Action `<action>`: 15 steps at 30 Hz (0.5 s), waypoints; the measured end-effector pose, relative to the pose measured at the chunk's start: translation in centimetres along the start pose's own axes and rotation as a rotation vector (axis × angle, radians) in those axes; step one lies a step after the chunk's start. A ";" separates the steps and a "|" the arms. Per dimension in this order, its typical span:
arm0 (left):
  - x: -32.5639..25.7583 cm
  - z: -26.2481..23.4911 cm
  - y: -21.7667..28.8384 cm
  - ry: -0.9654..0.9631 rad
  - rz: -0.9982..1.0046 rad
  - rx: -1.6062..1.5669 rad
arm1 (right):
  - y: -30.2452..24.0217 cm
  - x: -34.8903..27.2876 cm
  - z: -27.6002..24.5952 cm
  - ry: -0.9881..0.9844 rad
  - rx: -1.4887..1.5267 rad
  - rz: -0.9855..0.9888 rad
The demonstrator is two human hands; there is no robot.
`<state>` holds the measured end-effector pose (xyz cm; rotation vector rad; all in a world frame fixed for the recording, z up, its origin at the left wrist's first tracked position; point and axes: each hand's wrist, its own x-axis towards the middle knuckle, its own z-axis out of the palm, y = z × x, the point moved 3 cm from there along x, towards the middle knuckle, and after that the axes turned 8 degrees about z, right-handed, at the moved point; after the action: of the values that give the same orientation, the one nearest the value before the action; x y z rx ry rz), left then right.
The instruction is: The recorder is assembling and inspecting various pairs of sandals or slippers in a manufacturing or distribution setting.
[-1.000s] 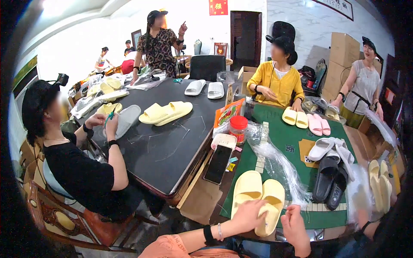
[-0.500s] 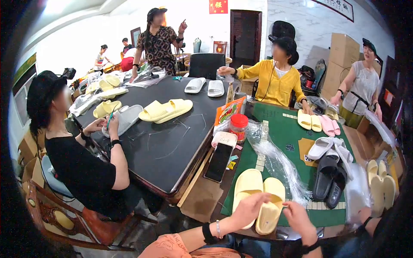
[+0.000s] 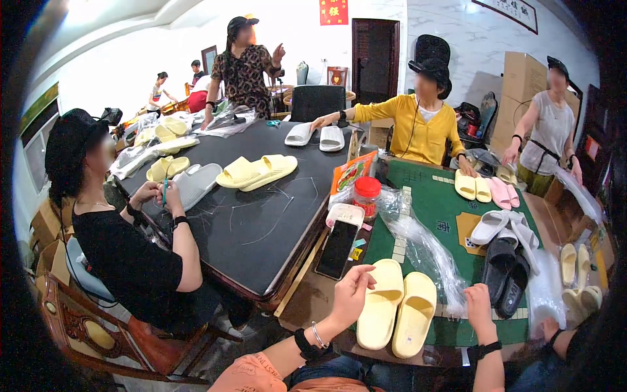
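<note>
Two pale yellow slippers, a left one [image 3: 379,320] and a right one [image 3: 413,326], lie side by side in front of me, toes toward the far side of the green mat [image 3: 457,334]. My left hand [image 3: 349,297] is just left of the pair, thumb and fingers drawn together; anything between them is too small to make out. Right of the slippers, my right hand [image 3: 480,307] is raised with its fingers curled together. Its fingertips are close to a clear plastic bag [image 3: 428,251]; whether they grip anything is unclear.
A phone [image 3: 337,247] and a red-lidded jar [image 3: 367,196] stand left of the mat. Grey and black slippers [image 3: 499,271] are piled at right. On the black table [image 3: 261,228] lie more slippers. Co-workers surround both tables; one holds scissors [image 3: 164,189].
My hands have moved apart, off the right slipper, the left one to the left and the right one to the right. The person in yellow now reaches a white slipper.
</note>
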<state>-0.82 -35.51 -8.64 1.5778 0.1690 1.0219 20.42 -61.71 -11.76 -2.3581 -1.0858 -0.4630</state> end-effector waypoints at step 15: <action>0.5 -1.4 -0.3 0.183 -0.023 -0.150 | 0.5 -0.8 1.6 -0.195 -0.012 0.146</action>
<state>-1.38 -34.08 -8.75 1.3445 0.2303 1.1347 20.47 -61.56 -13.62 -2.5118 -0.9867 -0.1909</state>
